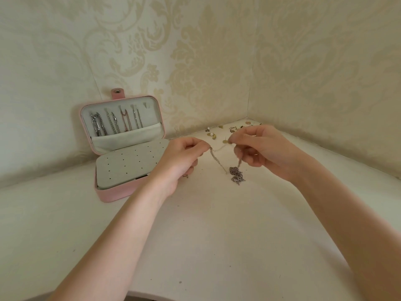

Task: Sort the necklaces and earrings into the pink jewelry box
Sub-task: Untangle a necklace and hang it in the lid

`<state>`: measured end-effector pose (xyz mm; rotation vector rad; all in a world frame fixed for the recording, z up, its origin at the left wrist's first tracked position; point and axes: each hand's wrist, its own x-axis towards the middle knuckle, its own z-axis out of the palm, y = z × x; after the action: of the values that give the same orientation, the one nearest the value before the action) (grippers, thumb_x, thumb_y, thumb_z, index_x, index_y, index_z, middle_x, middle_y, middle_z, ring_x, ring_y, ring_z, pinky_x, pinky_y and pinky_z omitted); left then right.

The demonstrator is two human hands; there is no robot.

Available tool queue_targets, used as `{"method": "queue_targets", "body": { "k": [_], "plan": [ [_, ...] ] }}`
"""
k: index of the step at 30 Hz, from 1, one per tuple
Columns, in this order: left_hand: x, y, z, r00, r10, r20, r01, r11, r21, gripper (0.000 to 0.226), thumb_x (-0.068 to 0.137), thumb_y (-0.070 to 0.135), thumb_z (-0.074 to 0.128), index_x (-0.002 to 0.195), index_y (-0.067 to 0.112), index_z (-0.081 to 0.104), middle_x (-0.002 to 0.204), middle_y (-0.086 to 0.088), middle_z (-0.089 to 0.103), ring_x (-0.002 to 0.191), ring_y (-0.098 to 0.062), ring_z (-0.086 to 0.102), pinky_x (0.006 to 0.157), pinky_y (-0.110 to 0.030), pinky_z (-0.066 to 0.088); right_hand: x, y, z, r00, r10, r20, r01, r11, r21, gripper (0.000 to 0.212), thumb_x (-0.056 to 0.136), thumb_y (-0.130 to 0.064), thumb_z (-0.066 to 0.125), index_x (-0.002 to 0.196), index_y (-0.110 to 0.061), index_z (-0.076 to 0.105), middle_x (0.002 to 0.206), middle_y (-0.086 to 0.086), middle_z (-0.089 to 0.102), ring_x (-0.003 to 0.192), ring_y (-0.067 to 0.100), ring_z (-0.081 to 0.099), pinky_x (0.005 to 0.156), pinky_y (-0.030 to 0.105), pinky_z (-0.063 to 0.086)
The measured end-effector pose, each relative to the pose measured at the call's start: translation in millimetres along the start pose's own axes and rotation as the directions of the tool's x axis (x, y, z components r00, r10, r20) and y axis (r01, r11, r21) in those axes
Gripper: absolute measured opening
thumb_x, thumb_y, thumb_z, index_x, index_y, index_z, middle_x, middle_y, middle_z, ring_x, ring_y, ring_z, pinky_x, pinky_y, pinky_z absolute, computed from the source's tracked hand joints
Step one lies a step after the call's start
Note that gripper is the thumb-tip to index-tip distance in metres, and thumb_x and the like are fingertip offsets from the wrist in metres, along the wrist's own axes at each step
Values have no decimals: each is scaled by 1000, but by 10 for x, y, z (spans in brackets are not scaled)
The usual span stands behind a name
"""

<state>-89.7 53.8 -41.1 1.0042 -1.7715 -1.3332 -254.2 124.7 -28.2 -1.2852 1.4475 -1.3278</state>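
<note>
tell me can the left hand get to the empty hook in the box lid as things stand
Probably yes: the lid of the jewelry box stands open with nothing before the empty hook, but the left hand is pinching the necklace.

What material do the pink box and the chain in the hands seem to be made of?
Pink box: probably faux leather, matte and smooth, with a snap tab; the lining looks like pale velvet or suede.
Chain: silver-coloured metal, seemingly, with fine links that glint; left hand and right hand pinch its ends.
</note>
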Motion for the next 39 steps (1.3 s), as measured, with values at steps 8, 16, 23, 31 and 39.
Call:
{"method": "queue_targets", "body": {
  "k": [8, 16, 23, 31, 39],
  "plan": [
    [-40, 40, 26, 996, 70, 62, -68, 997, -31, 18, 87, 13, 56, 69, 15, 60, 55, 5, 28, 38, -5, 23, 36, -14, 20, 30, 69, 127, 995, -95, -8, 92, 982, -167, 7, 81, -16, 69, 83, -11, 74, 67, 12, 52, 55, 17, 40, 41, 18, 31],
    [-59, 49, 26, 990, 98, 102, -96, 995, -25, 15, 88, 13, 57, 73, 13, 62, 53, 6, 27, 38, -4, 24, 36, -14, 21, 9, 42, 168, 997, -77, 24, 79, 987, -137, 14, 83, -9, 64, 69, -10, 68, 53, 0, 44, 50, 10, 36, 42, 19, 25],
    [-70, 63, 30, 984, 145, 105, -142, 989, -30, 10, 89, 12, 56, 79, 12, 60, 46, 14, 37, 38, -2, 29, 36, -12, 23, -5, 45, 163, 996, -33, 78, 32, 999, 24, 16, 86, -7, 58, 72, -9, 66, 65, -9, 63, 50, 8, 40, 46, 20, 25],
    [-80, 71, 30, 978, 132, 160, -126, 991, -44, 15, 90, 14, 54, 76, 12, 60, 60, 3, 37, 45, -6, 31, 39, -15, 21, 7, 40, 150, 996, -20, 91, 11, 995, 98, 32, 86, -9, 58, 55, -16, 63, 54, -2, 44, 52, 12, 34, 43, 19, 25],
    [-58, 43, 51, 940, 327, 93, -334, 940, 72, 15, 84, 8, 64, 77, 21, 62, 78, 7, 53, 52, -8, 44, 39, -16, 31, -24, 5, 97, 990, 41, 138, -48, 998, 45, 17, 87, -8, 54, 72, -4, 60, 49, -9, 49, 48, 9, 36, 43, 18, 24]
  ]
}}
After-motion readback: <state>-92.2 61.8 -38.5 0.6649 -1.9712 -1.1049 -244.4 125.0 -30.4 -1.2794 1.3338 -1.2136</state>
